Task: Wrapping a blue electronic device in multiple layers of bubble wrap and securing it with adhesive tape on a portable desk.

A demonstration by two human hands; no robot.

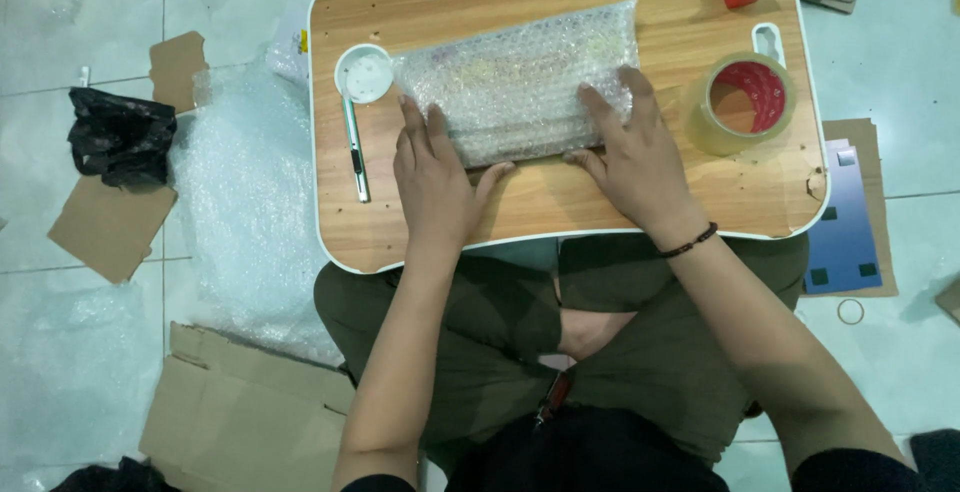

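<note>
Both hands (435, 177) (630, 157) press bubble-wrapped bundle (520, 77) between cutter (355, 147) and tape roll (742, 102)

Both forearms bare to above the elbow; dark, near-black sleeve edges show at the upper arms. Right wrist carries a thin dark beaded bracelet (688, 244). Olive-green trousers (470, 342) over crossed legs, black top at the waist, a small reddish-brown tag hanging at the front.
</note>
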